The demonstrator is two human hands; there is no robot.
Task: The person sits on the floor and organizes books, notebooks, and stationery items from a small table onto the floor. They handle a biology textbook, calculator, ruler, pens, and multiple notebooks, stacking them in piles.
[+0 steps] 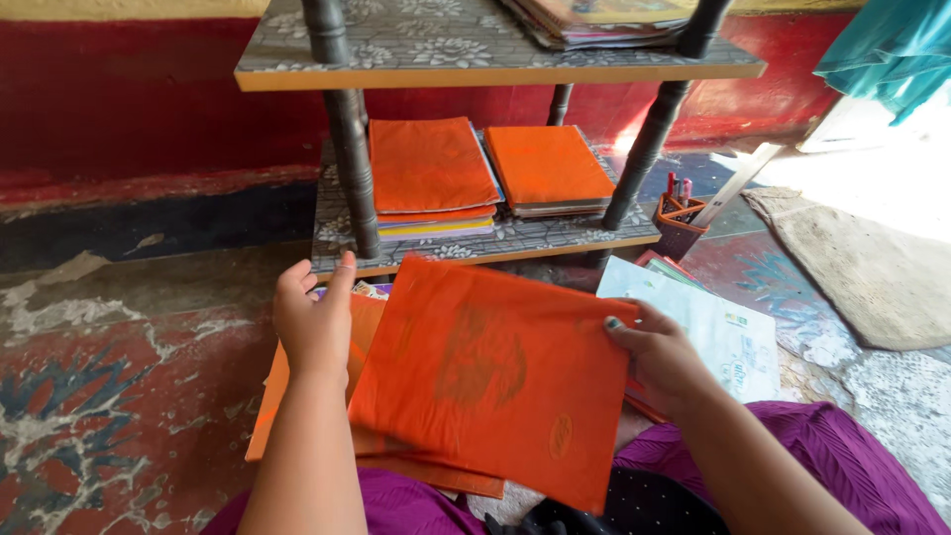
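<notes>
So the person is sitting on the floor [129,396] holding an orange-covered notebook [495,376] out over their lap, just in front of the low shelf rack [475,243]. The right hand [659,357] is pinching its right edge, thumb on top, so that grip is clenched on the book. The left hand [315,322] is sitting at the left edge with fingers loosely curled; it's looking like it's steadying rather than gripping, though the view isn't showing the fingertips well.

Handling-wise, it's looking light and thin, bending a bit, and that glossy wrap is probably making it slippery. Holding by both side edges seems the sensible spot; a single corner would likely let it sag.

Under it, more orange notebooks [297,416] are lying stacked on the lap and floor. Two orange stacks [431,168] [547,166] are already filling much of the lower shelf, and the dark rack post [352,168] is crowding the left side. A pale paper packet [723,337] and a pen holder [682,220] are sitting off to the right.
</notes>
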